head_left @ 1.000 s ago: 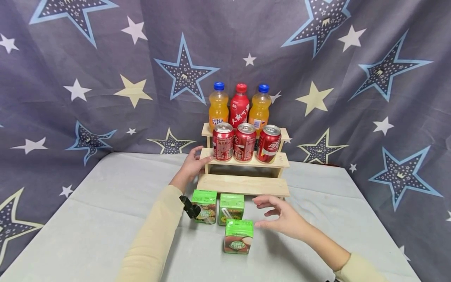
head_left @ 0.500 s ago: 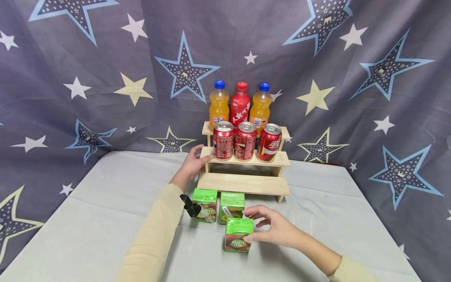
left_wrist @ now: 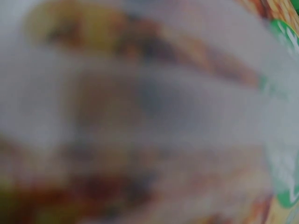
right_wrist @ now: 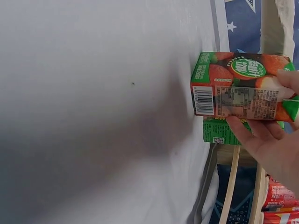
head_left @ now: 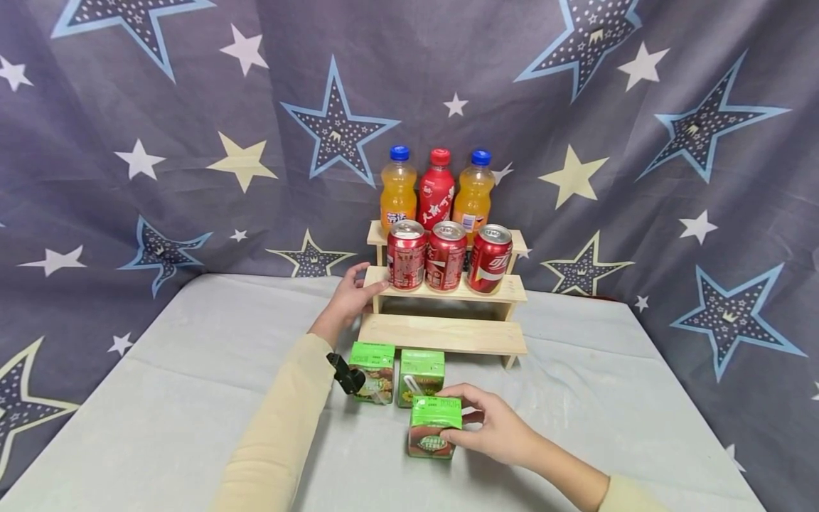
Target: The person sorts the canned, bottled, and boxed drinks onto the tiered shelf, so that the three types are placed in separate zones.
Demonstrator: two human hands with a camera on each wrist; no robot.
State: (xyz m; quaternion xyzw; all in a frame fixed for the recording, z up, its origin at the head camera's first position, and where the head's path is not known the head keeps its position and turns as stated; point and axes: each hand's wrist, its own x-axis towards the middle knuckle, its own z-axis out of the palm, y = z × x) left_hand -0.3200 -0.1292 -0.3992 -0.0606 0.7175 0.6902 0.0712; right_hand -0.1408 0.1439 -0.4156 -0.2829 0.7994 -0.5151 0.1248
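Observation:
My right hand holds the front juice box by its right side, thumb on the front face and fingers behind. In the right wrist view this juice box shows its barcode, with fingertips on two sides. Two more green-topped juice boxes stand behind it: a left juice box and a middle juice box. My left hand grips the left end of the wooden stepped stand, thumb over the middle step. The left wrist view holds only a blurred close-up of a printed carton.
Three red cans stand on the middle step. On the top step are two orange drink bottles and a red bottle. A starry curtain hangs behind the grey-white tablecloth. A black wrist camera overlaps the left juice box.
My right hand has moved left and down from beside the boxes and taken hold of the front juice box. My left hand has stayed on the stand.

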